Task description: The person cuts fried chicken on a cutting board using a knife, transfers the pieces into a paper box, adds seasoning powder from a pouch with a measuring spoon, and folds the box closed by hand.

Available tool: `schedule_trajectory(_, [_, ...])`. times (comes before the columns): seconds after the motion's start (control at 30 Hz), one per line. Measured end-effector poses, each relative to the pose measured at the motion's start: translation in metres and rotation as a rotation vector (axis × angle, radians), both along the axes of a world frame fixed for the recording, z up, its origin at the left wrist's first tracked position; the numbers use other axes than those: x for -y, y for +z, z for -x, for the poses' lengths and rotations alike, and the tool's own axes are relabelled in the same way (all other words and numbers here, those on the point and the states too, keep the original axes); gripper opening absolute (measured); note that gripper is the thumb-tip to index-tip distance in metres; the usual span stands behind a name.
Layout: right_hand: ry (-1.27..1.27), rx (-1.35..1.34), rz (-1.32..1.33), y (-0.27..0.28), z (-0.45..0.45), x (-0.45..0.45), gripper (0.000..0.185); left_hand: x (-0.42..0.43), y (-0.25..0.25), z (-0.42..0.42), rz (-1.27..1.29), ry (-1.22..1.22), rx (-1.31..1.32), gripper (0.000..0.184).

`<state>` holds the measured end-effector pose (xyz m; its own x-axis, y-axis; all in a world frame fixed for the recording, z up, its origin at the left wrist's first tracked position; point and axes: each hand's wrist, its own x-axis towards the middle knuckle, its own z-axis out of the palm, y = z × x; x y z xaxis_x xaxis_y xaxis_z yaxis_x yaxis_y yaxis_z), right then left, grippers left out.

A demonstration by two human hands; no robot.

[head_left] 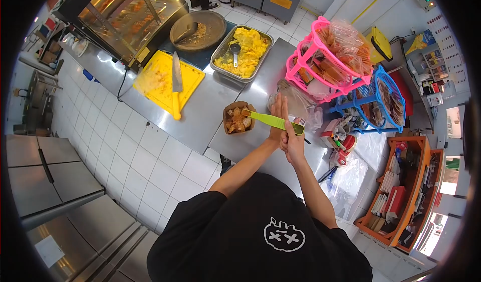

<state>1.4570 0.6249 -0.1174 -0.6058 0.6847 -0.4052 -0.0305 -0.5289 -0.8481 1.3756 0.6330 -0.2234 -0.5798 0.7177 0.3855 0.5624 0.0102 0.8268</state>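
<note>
A long light green plastic utensil [273,119] slants across in front of me; I cannot tell its exact kind. Its far tip reaches over the rim of a brown paper food box [226,126] that holds browned fried pieces [239,119]. My right hand [292,142] grips the utensil near its hollow wide end, thumb upward. My left hand [278,110] is upright behind the utensil, fingers stretched out straight, its heel against my right hand. The utensil partly covers the left palm.
Left on the steel counter lie a yellow cutting board [158,76], a knife [177,79] and a round chopping block [208,31]. A steel tray [216,66] holds yellow food and a scoop. Pink [330,89] and blue baskets [373,126] stand right, beside plastic bags [295,99].
</note>
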Motion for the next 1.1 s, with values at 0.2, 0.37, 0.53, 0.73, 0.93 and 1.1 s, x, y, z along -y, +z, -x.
schedule_trajectory(0.2, [0.007, 0.201, -0.287, -0.001, -0.017, 0.002, 0.039, -0.005, 0.001, -0.005, 0.0, 0.042, -0.016, 0.102])
schedule_trajectory(0.37, [0.001, 0.276, -0.524, 0.001, -0.011, 0.006, 0.048, -0.014, -0.005, -0.006, -0.052, 0.049, -0.03, 0.106])
schedule_trajectory(0.53, [0.111, 0.287, -0.735, -0.002, 0.003, 0.004, 0.043, -0.016, -0.003, -0.005, -0.048, 0.038, -0.018, 0.112])
schedule_trajectory(0.73, [0.36, 0.299, -0.858, -0.001, 0.012, 0.008, 0.024, -0.018, -0.001, -0.001, 0.0, 0.103, -0.057, 0.129])
schedule_trajectory(0.93, [0.454, 0.286, -0.87, 0.014, 0.004, 0.009, 0.021, -0.026, 0.013, 0.001, 0.125, 0.137, -0.034, 0.137])
schedule_trajectory(1.1, [0.335, 0.237, -0.956, 0.006, -0.001, 0.011, 0.018, -0.027, 0.022, 0.007, 0.109, 0.135, 0.004, 0.133])
